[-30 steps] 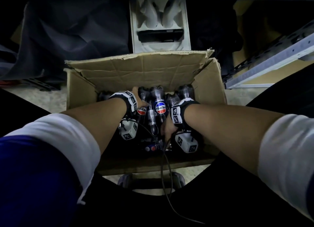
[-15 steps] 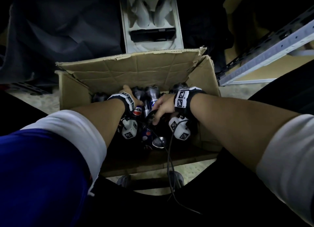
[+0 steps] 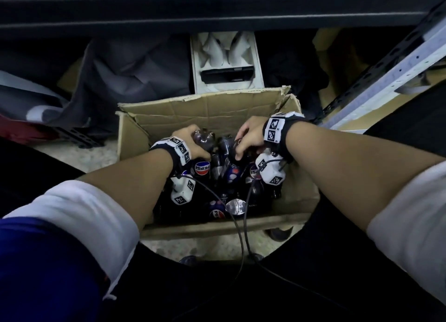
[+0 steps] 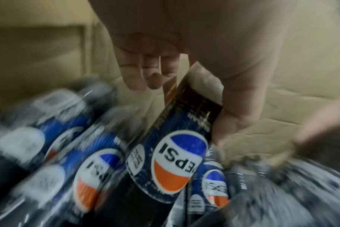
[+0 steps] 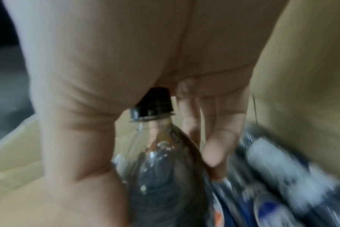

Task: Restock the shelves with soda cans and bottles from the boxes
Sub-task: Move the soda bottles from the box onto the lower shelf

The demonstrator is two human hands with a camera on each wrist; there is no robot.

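Observation:
An open cardboard box (image 3: 198,111) on the floor holds several dark Pepsi bottles (image 3: 226,172) lying in a heap. My left hand (image 3: 190,140) is at the box's far left and grips one Pepsi bottle (image 4: 177,138) round its body, thumb on one side and fingers behind; its rounded base (image 3: 204,138) sticks out past the hand. My right hand (image 3: 248,140) is at the far right, curled round the neck of another bottle (image 5: 165,169) just below its black cap (image 5: 153,106). Both held bottles are tilted up out of the heap.
A white moulded tray (image 3: 225,63) stands behind the box under a dark shelf edge (image 3: 217,8). A perforated metal shelf rail (image 3: 386,80) slants at the right. Dark cloth (image 3: 120,80) lies at the left. Wrist-camera cables (image 3: 239,225) hang over the box's near wall.
Both hands have moved up and toward the box's far side. The right hand left the low near corner and took a bottle's neck; the left hand's bottle has risen.

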